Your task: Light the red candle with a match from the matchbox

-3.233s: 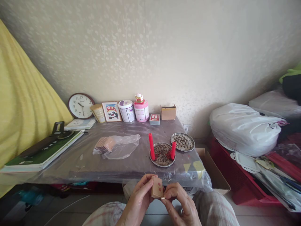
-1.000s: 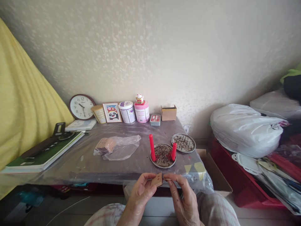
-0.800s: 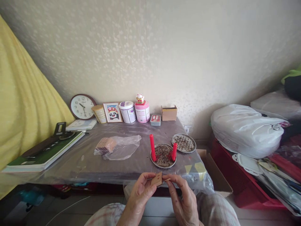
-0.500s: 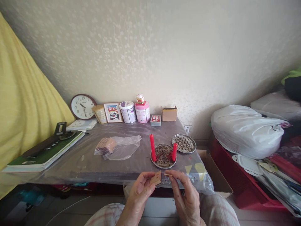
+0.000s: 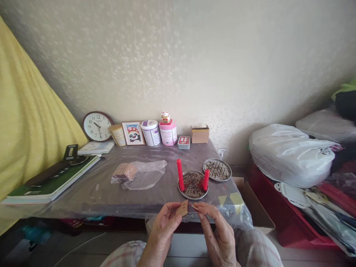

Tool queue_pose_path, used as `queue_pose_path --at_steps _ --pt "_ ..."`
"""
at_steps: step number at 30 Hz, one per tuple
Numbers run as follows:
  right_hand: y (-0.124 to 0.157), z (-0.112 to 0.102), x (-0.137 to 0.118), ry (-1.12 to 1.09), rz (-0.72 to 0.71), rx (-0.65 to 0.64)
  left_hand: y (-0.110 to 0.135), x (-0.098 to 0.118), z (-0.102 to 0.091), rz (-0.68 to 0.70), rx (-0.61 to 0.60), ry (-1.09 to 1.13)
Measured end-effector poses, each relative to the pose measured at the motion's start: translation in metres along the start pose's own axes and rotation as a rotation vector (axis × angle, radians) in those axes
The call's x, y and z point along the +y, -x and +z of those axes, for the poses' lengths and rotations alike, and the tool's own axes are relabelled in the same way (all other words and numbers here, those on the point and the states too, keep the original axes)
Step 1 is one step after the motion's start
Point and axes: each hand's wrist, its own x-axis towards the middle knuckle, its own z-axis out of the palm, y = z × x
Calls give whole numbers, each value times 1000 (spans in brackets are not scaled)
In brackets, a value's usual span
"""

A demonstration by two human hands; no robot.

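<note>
My left hand [image 5: 166, 226] pinches a small tan matchbox [image 5: 182, 208] between thumb and fingers, just off the table's front edge. Close to the box's dark side, my right hand [image 5: 215, 228] grips a thin matchstick [image 5: 195, 207]; no flame shows on it. Beyond my hands stands a round metal tray [image 5: 193, 195] with dark specks and red wax on it. A tall red candle [image 5: 180, 176] rises at the tray's left side, tilted slightly. At its right side is a shorter red candle [image 5: 205, 180]. Neither candle shows a flame.
A second metal tray [image 5: 217, 170] lies behind to the right. On the left are a plastic-wrapped stack [image 5: 125, 172] and a green book [image 5: 55, 182]. Along the wall stand a clock [image 5: 98, 127], tins [image 5: 151, 133] and a small cardboard box [image 5: 200, 134]. A red bin [image 5: 289, 215] is at right.
The matchstick has shifted slightly left and now points up toward the matchbox. The matchbox has moved a little left and up with my left hand.
</note>
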Motion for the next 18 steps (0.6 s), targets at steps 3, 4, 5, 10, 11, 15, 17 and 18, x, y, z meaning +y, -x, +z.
queue_pose_path --at_steps 3,4,5,10,11,15,17,18 --pt "2 0 3 8 -9 -6 -2 0 1 8 21 16" --pt "2 0 3 13 -15 -17 -2 0 1 9 15 20" --pt "2 0 3 13 -21 -30 -2 1 2 10 7 23" --pt "2 1 0 -5 -38 -60 0 2 4 6 5 21" --pt "1 1 0 -4 -41 -55 0 2 4 6 14 18" --pt "0 1 2 18 -58 -50 -1 1 3 16 25 12" --pt "0 2 4 41 -66 -67 -2 0 3 18 31 21" --pt "-1 1 4 53 -72 -72 -3 1 4 18 38 28"
